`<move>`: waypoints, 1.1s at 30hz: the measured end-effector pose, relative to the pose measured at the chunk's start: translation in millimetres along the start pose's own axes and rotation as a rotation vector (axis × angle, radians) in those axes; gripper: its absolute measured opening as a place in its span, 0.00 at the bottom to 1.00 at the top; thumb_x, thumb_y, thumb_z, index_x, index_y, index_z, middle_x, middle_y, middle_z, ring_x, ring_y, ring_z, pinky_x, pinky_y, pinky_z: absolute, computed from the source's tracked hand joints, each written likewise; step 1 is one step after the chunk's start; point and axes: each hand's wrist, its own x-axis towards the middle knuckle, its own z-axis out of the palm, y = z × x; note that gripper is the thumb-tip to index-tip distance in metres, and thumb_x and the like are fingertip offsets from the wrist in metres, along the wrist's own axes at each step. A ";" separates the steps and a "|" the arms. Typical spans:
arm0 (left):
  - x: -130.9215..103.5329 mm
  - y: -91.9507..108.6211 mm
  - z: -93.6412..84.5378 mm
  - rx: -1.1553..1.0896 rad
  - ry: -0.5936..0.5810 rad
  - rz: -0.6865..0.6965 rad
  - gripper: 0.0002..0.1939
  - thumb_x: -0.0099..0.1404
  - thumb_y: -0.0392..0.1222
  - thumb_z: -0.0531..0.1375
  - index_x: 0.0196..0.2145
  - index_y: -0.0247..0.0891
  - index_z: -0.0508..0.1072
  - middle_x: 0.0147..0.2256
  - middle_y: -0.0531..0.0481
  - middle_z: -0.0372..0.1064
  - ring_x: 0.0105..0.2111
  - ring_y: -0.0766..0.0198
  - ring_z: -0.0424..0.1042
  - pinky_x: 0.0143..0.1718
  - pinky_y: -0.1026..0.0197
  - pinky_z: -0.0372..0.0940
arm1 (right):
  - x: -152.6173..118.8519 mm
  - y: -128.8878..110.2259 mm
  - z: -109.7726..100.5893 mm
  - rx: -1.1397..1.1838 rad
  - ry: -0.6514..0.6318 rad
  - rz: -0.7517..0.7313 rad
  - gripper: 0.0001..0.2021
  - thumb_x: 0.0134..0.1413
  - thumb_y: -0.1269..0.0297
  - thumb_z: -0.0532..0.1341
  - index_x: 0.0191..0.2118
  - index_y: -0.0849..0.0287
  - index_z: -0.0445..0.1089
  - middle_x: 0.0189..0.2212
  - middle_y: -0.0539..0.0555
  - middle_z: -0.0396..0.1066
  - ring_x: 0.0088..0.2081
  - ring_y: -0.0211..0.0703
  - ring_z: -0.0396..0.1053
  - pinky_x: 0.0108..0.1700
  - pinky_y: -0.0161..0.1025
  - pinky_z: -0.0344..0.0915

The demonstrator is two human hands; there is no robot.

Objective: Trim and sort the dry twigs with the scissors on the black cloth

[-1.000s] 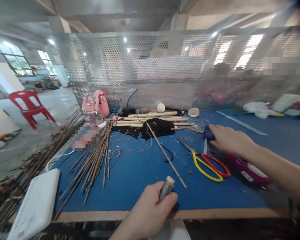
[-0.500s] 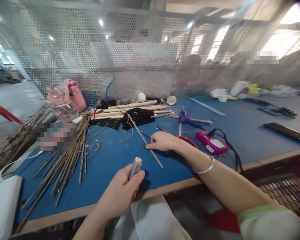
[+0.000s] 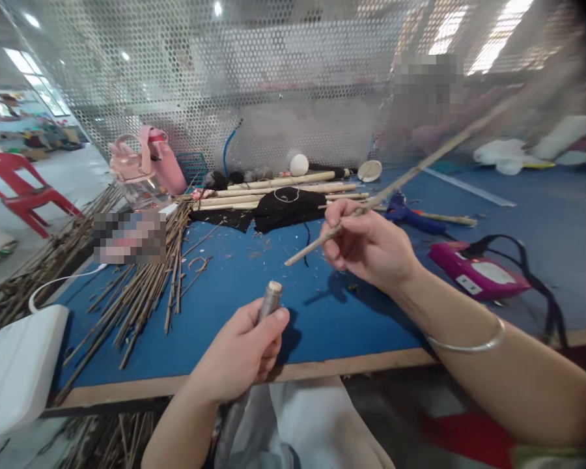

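Observation:
My left hand (image 3: 247,352) is closed round a grey rod (image 3: 272,301) with a pale wooden end, held upright above the table's front edge. Its lower part runs down past my palm. A long thin twig (image 3: 405,177) is pinched in the fingers of my right hand (image 3: 366,244). One tip of the twig slants down over the blue table, apart from the grey rod. The other end rises far to the right and blurs.
Many twigs (image 3: 146,293) lie on the left of the blue table (image 3: 224,273). Pale wooden rods (image 3: 283,184) and black cloth (image 3: 288,212) are behind. To the right are a blue glue gun (image 3: 415,215) and a purple power strip (image 3: 478,270). A white box (image 3: 24,371) stands front left.
My right hand has lifted the thin twig off the table and now holds it slanting up to the right. My left hand still grips the grey rod. The view has turned left.

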 end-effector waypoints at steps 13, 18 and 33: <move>1.3 0.3 5.8 0.058 0.032 0.009 0.20 0.60 0.55 0.56 0.25 0.40 0.52 0.16 0.64 0.46 0.13 0.78 0.42 0.11 0.75 0.42 | -12.4 11.4 7.4 -0.135 -0.055 -0.017 0.09 0.56 0.59 0.58 0.30 0.60 0.65 0.19 0.49 0.70 0.17 0.33 0.65 0.19 0.29 0.63; 1.6 -0.3 5.1 0.087 0.040 0.020 0.19 0.60 0.55 0.56 0.25 0.40 0.53 0.16 0.64 0.47 0.13 0.78 0.43 0.12 0.75 0.42 | -11.8 10.3 7.4 -0.154 -0.003 -0.027 0.09 0.54 0.59 0.59 0.30 0.59 0.65 0.18 0.48 0.70 0.16 0.33 0.65 0.17 0.29 0.63; 2.2 -2.4 5.0 0.112 0.060 0.021 0.20 0.60 0.56 0.55 0.26 0.40 0.52 0.16 0.63 0.47 0.14 0.77 0.44 0.12 0.73 0.43 | -11.5 12.0 9.0 -0.111 0.012 -0.002 0.09 0.53 0.58 0.59 0.30 0.58 0.64 0.18 0.48 0.71 0.15 0.34 0.66 0.16 0.30 0.64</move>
